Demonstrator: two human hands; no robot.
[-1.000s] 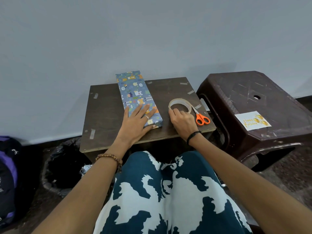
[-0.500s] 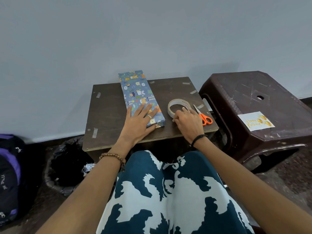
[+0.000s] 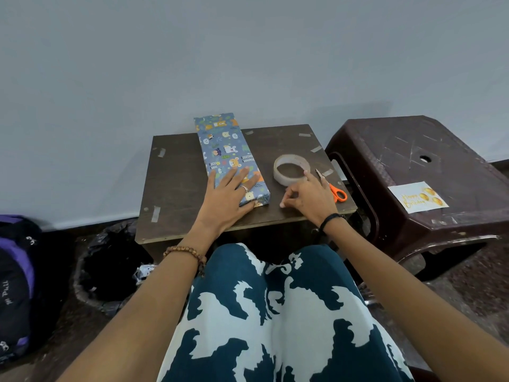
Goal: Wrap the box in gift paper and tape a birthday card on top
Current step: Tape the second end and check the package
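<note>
Wrapped box [image 3: 230,158] lying lengthwise on table [image 3: 176,186], near end pinned under left hand [image 3: 227,198], fingers [image 3: 240,175] straight and spread flat on the paper, presumably to steady it for taping. Right hand [image 3: 309,195] just beside tape roll [image 3: 292,170], one finger touching the roll's rim, thumb and forefinger drawn together as if pinching a tape end, though no strip discernible; scissors [image 3: 334,190] partly hidden behind it. Birthday card [image 3: 418,200] well apart on stool [image 3: 413,161], not yet attached.
</note>
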